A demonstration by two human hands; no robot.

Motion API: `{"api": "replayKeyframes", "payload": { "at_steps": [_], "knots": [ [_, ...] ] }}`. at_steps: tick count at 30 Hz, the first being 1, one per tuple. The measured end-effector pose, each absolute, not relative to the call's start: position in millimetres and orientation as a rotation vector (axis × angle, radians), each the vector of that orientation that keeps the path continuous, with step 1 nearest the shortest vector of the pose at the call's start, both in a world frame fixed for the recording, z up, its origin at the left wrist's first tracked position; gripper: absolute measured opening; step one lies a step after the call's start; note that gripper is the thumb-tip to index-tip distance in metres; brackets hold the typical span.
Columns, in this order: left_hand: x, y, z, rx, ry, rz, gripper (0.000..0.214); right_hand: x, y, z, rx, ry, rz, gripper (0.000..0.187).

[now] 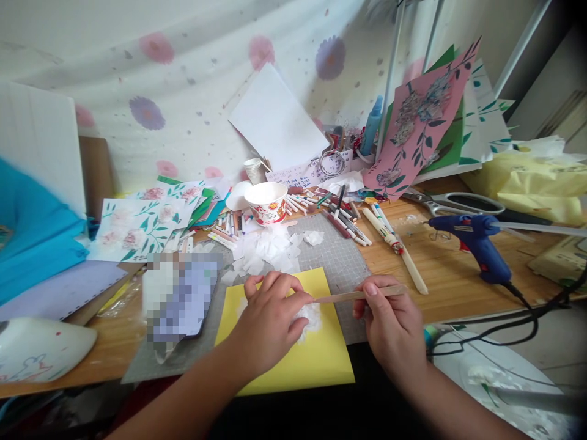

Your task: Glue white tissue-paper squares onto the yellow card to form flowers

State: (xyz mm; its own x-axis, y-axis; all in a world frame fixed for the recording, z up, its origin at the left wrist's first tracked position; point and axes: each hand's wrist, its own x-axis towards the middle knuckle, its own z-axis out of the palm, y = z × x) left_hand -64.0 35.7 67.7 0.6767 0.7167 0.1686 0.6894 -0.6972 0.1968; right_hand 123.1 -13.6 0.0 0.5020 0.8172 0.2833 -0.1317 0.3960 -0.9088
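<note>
Table first, since it's the biggest thing here: plain wood, pretty cluttered. On it lies a grey gridded mat, and on that a yellow sheet, its near edge poking out past the mat.

Left hand is over the sheet, fingers loosely curled, with a narrow gap between thumb and index finger. Can't tell if it's actually holding anything. Right hand is off the sheet's right side, closed in a pinch.

Loose pile of white paper scraps sits just behind the sheet. White clump is on the sheet, partly hidden by the left hand. Skinniest item's the wooden stick, gripped by the right hand, tip by the left index finger.
</note>
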Motion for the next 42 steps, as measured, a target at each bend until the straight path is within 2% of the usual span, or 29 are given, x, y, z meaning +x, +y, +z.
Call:
{"api": "replayKeyframes", "payload": {
  "at_steps": [6,14,24,28,32,37,42],
  "knots": [
    [-68.5,30.8,64.2,2.809,1.131,0.411,0.033,123.9,-15.1,-0.2,-0.977,-0.851,0.627,0.020],
    [-70.6,22.4,61.2,2.937,1.055,0.489,0.046,133.4,-25.6,-2.4,-1.055,-1.130,0.597,0.024],
    [-71.3,20.2,57.8,2.960,1.031,0.553,0.039,137.8,-29.2,7.7,-0.971,-1.372,0.493,0.019],
    [-74.9,23.6,66.7,2.919,1.017,0.646,0.028,139.2,-29.2,12.0,-0.949,-1.459,0.455,0.020],
    [-87.8,40.9,79.7,2.859,1.216,0.743,0.017,137.8,-31.3,5.4,-0.936,-1.383,0.524,0.020],
    [-102.1,78.1,90.1,2.739,1.591,0.413,0.017,133.8,-30.7,-3.4,-0.912,-0.997,0.604,0.019],
    [-92.9,108.0,88.7,2.680,1.683,0.166,0.016,134.0,-27.9,-6.0,-0.866,-0.879,0.634,0.015]
  ]
}}
